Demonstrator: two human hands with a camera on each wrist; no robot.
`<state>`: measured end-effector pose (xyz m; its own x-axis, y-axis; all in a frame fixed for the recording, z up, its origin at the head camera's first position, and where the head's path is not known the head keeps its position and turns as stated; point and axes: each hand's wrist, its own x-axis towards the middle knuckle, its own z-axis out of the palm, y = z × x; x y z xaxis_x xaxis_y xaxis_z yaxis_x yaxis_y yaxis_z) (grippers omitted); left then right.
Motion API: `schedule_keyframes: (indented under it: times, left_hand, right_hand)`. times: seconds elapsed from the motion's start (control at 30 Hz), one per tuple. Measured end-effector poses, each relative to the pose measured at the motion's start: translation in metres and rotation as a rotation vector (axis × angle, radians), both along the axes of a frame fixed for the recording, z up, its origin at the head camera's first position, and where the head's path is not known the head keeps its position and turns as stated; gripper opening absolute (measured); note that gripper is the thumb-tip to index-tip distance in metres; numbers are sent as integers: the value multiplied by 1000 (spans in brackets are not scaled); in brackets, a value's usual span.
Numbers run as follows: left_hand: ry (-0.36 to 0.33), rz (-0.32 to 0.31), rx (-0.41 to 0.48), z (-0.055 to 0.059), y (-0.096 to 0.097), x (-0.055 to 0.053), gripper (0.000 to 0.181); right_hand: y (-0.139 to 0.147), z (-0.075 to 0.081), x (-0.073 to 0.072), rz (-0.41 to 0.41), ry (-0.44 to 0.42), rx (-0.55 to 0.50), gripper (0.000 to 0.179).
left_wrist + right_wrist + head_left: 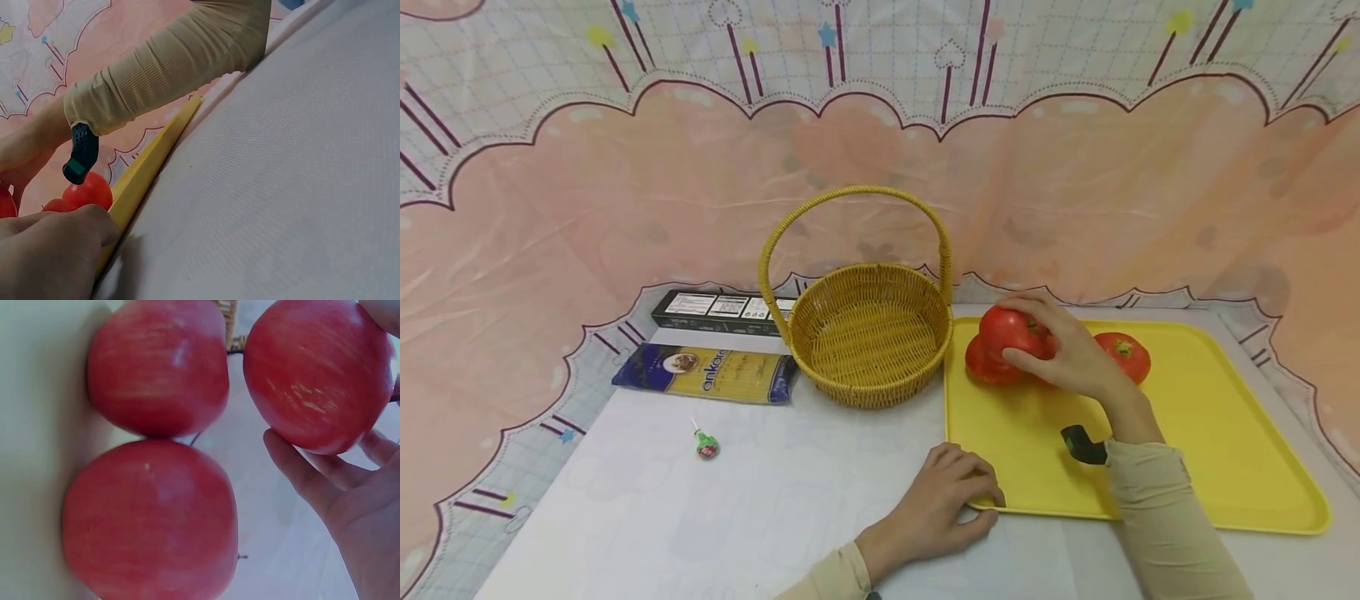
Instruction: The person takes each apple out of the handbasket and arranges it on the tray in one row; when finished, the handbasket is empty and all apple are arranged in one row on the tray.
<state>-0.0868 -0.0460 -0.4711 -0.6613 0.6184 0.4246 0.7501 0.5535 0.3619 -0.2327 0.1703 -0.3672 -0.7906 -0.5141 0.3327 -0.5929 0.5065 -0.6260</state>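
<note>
My right hand [1067,350] grips a glossy red apple [1009,331] from above, thumb on the near side and fingers over the far side. In the right wrist view this apple [315,375], with a thin dark stem, is lifted off the tray, beside two more red apples [150,525]. Under it in the head view sits another apple [985,367], partly covered. One apple [1122,358] lies right of my wrist. At the front left corner of the yellow tray [1217,425], my left hand [943,500] holds the rim, fingers over it and thumb outside.
A woven yellow basket [872,392] with a tall handle stands left of the tray. Further left lie a blue and gold packet [707,373], a dark long box [722,312] and a green-wrapped lollipop [705,444]. A patterned cloth [700,208] hangs behind.
</note>
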Motion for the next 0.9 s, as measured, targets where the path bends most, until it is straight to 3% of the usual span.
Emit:
schedule_keyframes:
  times: [0.63,0.9]
  left_hand:
    - [-31,6,10,-2,2,-1,6]
    - [-13,1,1,-2,0,-1,6]
  right_hand:
    - [22,3,-5,-53,-27,14,61]
    - [32,4,-7,-63,15,3,59]
